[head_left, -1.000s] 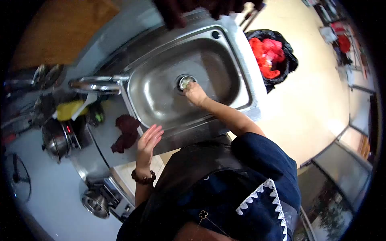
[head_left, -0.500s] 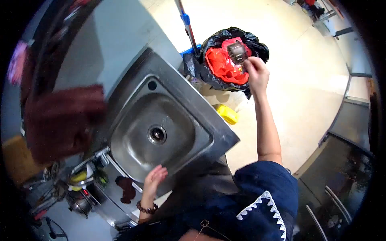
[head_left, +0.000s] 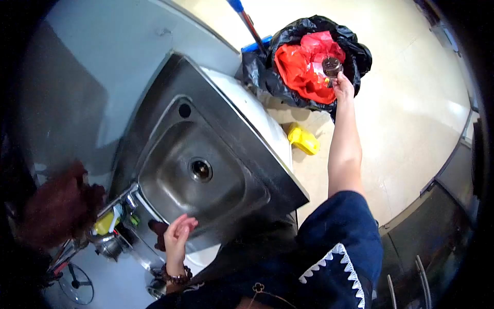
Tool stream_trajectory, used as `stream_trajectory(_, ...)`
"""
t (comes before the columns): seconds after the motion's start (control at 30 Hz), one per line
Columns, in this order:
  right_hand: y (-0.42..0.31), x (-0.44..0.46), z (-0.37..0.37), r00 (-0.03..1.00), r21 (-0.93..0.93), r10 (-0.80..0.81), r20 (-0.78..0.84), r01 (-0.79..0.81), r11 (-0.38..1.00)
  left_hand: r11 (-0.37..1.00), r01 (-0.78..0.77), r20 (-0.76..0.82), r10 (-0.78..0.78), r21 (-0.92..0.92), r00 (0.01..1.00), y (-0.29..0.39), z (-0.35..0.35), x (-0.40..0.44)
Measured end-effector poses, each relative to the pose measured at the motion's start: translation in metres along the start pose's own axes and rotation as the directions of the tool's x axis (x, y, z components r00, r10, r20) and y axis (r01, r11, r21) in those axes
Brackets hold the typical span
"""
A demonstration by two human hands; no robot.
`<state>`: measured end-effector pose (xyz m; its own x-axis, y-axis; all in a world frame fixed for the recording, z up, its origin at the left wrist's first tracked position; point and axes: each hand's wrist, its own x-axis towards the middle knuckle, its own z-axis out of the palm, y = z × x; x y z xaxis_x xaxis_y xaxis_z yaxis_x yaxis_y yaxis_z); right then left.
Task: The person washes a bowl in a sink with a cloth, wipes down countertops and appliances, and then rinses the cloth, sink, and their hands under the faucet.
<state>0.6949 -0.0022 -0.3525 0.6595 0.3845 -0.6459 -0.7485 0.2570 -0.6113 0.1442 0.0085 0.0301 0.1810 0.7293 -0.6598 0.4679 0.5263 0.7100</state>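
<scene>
My right hand [head_left: 343, 86] is closed on the rim of a small dark metal sink strainer [head_left: 332, 67], held over a bin lined with a black bag [head_left: 360, 51]. Red plastic bags [head_left: 296, 67] lie inside the bin. Near the front edge of the steel sink [head_left: 170, 170], my left hand [head_left: 178, 233] hangs with its fingers apart and nothing in it. The drain hole [head_left: 200, 169] is uncovered. A dark red cloth [head_left: 158, 236] lies on the counter beside my left hand.
A yellow container [head_left: 304, 139] stands on the floor by the cabinet. Behind the bin rises a pole [head_left: 250, 28]. The faucet [head_left: 131, 198], a metal pot [head_left: 109, 246] and another dark red cloth [head_left: 62, 206] are at the left.
My right hand has gone from the drain to above the bin, carrying the strainer out of the sink. The view has turned toward the bin. My left hand remains near the sink's front edge.
</scene>
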Motion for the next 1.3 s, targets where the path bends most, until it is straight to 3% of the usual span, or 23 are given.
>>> stream_trajectory(0.03,0.005,-0.001,-0.006,0.983,-0.124,0.078,-0.164,-0.099,0.987,0.999,-0.004,0.002,0.004,0.038,1.0,0.004,0.002,-0.004)
stream_trajectory(0.1,0.008,-0.013,0.004,0.969,-0.153,0.044,-0.242,-0.083,0.985,0.999,-0.018,-0.028,0.019,0.043,0.999,0.01,0.006,-0.011)
stream_trajectory(0.23,-0.007,-0.108,0.066,0.977,-0.281,-0.162,-0.141,0.117,0.953,0.966,-0.128,-0.101,0.154,0.224,0.983,0.015,-0.001,-0.033)
stream_trajectory(0.3,-0.018,-0.193,0.104,0.908,-0.529,-0.331,0.258,0.419,0.738,0.895,-0.306,-0.04,0.336,0.326,0.941,0.032,-0.005,-0.05)
stream_trajectory(0.37,-0.007,-0.28,0.138,0.821,-0.564,-0.35,0.451,0.566,0.602,0.891,-0.394,-0.1,0.423,0.225,0.9,0.052,0.001,-0.071)
stream_trajectory(0.43,0.035,-0.334,0.154,0.561,-0.415,-0.397,0.726,0.818,0.397,0.83,-0.557,0.068,0.554,0.025,0.83,0.09,-0.002,-0.1)
stream_trajectory(0.47,0.055,-0.361,0.165,0.486,-0.399,-0.285,0.826,0.862,0.314,0.613,-0.788,0.397,0.71,0.057,0.581,0.104,-0.017,-0.102)
stream_trajectory(0.5,0.074,-0.387,0.171,0.404,-0.363,-0.162,0.9,0.903,0.231,0.439,-0.894,0.397,0.839,-0.089,0.372,0.111,-0.014,-0.106)
stream_trajectory(0.57,0.137,-0.403,0.164,0.279,-0.28,0.025,0.96,0.953,0.116,0.448,-0.845,0.356,0.871,-0.291,0.339,0.123,-0.011,-0.133)
stream_trajectory(0.63,0.191,-0.401,0.149,0.127,-0.114,0.26,0.957,0.991,-0.065,0.552,-0.738,0.394,0.823,-0.388,0.408,0.127,-0.018,-0.158)
stream_trajectory(0.73,0.246,-0.402,0.139,-0.039,0.117,0.413,0.91,0.979,-0.166,0.501,-0.736,0.299,0.865,-0.455,0.404,0.112,-0.035,-0.183)
stream_trajectory(0.8,0.269,-0.398,0.14,-0.115,0.273,0.531,0.839,0.935,-0.229,0.622,-0.589,0.413,0.783,-0.516,0.465,0.105,-0.047,-0.193)
stream_trajectory(0.83,0.301,-0.377,0.127,0.012,0.128,0.521,0.854,0.964,-0.232,0.654,-0.54,0.439,0.756,-0.53,0.486,0.101,-0.053,-0.197)
stream_trajectory(0.9,0.3,-0.388,0.134,0.039,0.278,0.661,0.749,0.888,-0.367,0.626,-0.577,0.433,0.78,-0.524,0.452,0.093,-0.067,-0.205)
stream_trajectory(0.93,0.303,-0.401,0.135,0.016,0.298,0.669,0.743,0.888,-0.352,0.615,-0.593,0.428,0.788,-0.52,0.443,0.089,-0.073,-0.21)
stream_trajectory(1.0,0.311,-0.421,0.144,0.368,-0.085,0.607,0.705,0.893,-0.442,0.445,-0.725,0.248,0.895,-0.526,0.37,0.075,-0.085,-0.22)
stream_trajectory(1.03,0.318,-0.426,0.149,0.258,0.132,0.655,0.711,0.864,-0.485,0.383,-0.766,0.186,0.923,-0.516,0.336,0.073,-0.092,-0.221)
stream_trajectory(1.07,0.331,-0.431,0.16,0.16,0.157,0.674,0.722,0.91,-0.384,0.25,-0.803,0.28,0.954,-0.541,0.109,0.07,-0.101,-0.218)
stream_trajectory(1.13,0.323,-0.481,0.19,0.042,0.114,0.585,0.81,0.967,-0.227,0.073,-0.919,0.193,0.981,-0.387,-0.003,0.06,-0.108,-0.226)
stream_trajectory(1.17,0.315,-0.519,0.212,0.121,0.002,0.485,0.866,0.97,-0.245,0.063,-0.973,0.094,0.995,-0.223,0.043,0.051,-0.116,-0.228)
stream_trajectory(1.2,0.322,-0.538,0.228,0.08,0.03,0.439,0.895,0.971,-0.237,0.088,-0.995,-0.005,0.996,-0.055,0.089,0.043,-0.124,-0.23)
stream_trajectory(1.27,0.306,-0.565,0.264,0.035,0.06,0.375,0.927,0.969,-0.238,0.066,-0.996,-0.15,0.987,0.061,0.056,0.021,-0.138,-0.228)
stream_trajectory(1.3,0.287,-0.576,0.281,0.208,-0.31,0.602,0.771,0.948,0.069,0.075,-0.992,-0.123,0.99,0.097,0.063,0.012,-0.151,-0.225)
